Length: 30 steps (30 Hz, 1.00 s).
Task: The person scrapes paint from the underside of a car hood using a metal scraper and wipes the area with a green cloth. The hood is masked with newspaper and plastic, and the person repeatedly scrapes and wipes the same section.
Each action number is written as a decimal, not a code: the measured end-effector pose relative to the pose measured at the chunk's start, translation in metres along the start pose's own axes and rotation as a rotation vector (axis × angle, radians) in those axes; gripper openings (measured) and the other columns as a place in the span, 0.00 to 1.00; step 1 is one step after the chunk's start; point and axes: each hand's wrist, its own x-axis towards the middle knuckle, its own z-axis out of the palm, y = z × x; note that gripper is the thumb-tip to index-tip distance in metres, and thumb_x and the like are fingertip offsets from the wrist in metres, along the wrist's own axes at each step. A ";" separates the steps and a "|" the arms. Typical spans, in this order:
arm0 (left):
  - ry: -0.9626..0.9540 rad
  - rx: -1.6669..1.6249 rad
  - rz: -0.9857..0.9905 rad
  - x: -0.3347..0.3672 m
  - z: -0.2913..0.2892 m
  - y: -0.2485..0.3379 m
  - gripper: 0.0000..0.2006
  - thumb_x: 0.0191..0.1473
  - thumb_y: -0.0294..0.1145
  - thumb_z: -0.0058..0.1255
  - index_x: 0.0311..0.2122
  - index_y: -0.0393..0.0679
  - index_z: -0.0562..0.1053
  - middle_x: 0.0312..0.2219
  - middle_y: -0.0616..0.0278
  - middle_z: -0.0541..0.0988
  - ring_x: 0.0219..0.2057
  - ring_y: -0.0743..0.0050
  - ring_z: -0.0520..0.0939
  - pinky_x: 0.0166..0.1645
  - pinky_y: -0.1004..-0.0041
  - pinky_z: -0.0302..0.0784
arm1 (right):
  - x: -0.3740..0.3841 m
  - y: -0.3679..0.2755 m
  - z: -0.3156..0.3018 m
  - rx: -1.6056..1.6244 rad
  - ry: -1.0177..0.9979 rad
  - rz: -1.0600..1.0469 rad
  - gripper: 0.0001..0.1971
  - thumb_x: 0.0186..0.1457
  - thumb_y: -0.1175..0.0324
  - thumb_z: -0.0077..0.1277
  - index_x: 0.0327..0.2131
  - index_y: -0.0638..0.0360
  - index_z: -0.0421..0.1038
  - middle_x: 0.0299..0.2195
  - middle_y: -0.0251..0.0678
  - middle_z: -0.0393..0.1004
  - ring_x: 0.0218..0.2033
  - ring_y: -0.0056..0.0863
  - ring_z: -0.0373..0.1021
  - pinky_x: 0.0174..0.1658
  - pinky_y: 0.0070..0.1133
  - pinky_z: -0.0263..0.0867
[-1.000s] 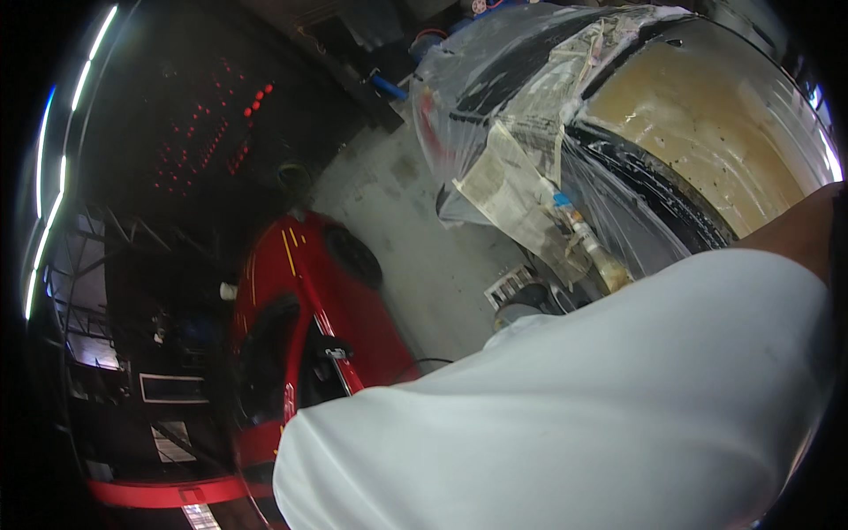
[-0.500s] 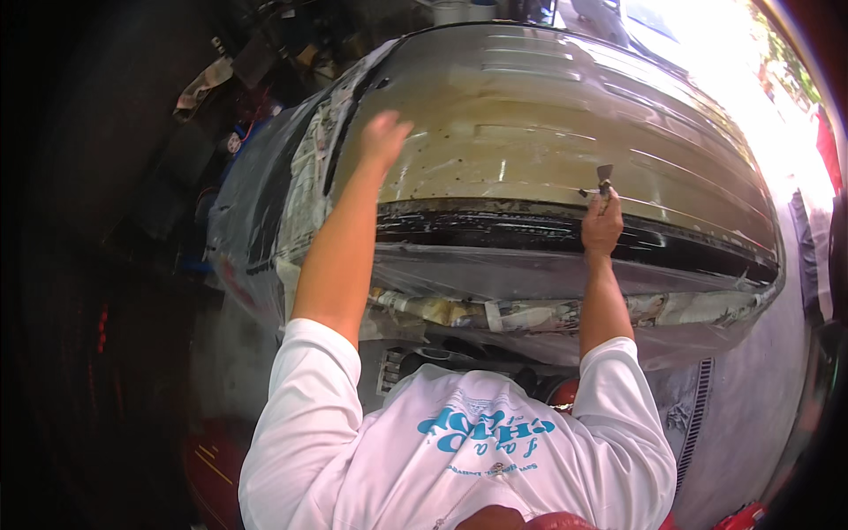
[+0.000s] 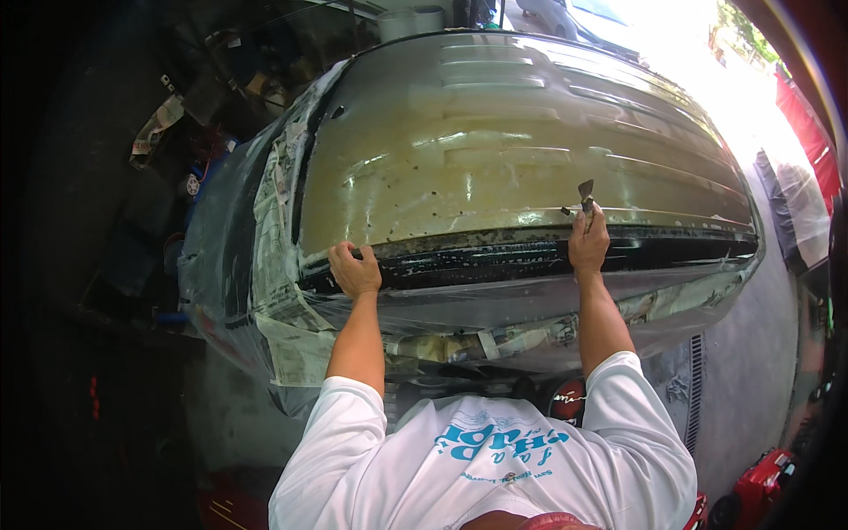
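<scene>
A vehicle roof lies before me, worn to a glossy yellow-brown with dark specks and raised ribs. Along its near side runs a black strip with a flaking upper border. My left hand is closed at the near left corner of the roof, fingers curled on the edge of the black strip; something small and dark shows between them, too hidden to name. In my right hand, resting near the strip's right half, is a small scraper with a flared blade pointing away from me.
Newspaper and clear plastic sheeting mask the vehicle's left end and near side. A floor drain grate runs at the right. Beyond stand pale buckets and another car. A red machine sits at the lower right.
My left hand has come back toward me from above the roof to its near left edge. My right hand keeps the scraper near the same spot on the roof. The view has shifted slightly.
</scene>
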 end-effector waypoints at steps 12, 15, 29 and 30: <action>0.003 -0.046 -0.054 0.007 0.008 -0.003 0.09 0.51 0.37 0.54 0.33 0.46 0.69 0.28 0.57 0.75 0.34 0.45 0.78 0.43 0.52 0.70 | 0.002 0.016 -0.002 0.003 -0.102 0.037 0.18 0.70 0.60 0.49 0.52 0.65 0.71 0.34 0.50 0.78 0.34 0.48 0.77 0.40 0.36 0.71; 0.018 -0.027 -0.057 0.006 0.006 -0.005 0.09 0.51 0.37 0.54 0.33 0.46 0.70 0.28 0.57 0.76 0.34 0.46 0.78 0.43 0.53 0.71 | 0.005 0.023 -0.002 0.103 -0.212 0.102 0.16 0.68 0.59 0.54 0.47 0.65 0.73 0.26 0.38 0.73 0.27 0.32 0.72 0.35 0.30 0.70; 0.029 -0.059 -0.080 0.002 0.001 -0.007 0.09 0.48 0.37 0.56 0.33 0.48 0.72 0.28 0.61 0.79 0.33 0.49 0.80 0.44 0.54 0.73 | 0.017 -0.090 -0.041 -0.125 -0.933 -0.247 0.19 0.56 0.69 0.64 0.52 0.60 0.76 0.49 0.46 0.80 0.51 0.50 0.76 0.53 0.36 0.71; 0.054 -0.057 -0.083 0.012 0.008 -0.007 0.09 0.48 0.37 0.56 0.33 0.48 0.72 0.28 0.61 0.79 0.33 0.48 0.80 0.43 0.54 0.74 | 0.027 -0.087 -0.030 -0.159 -0.909 -0.297 0.17 0.59 0.67 0.62 0.51 0.60 0.76 0.46 0.45 0.78 0.49 0.51 0.76 0.51 0.38 0.71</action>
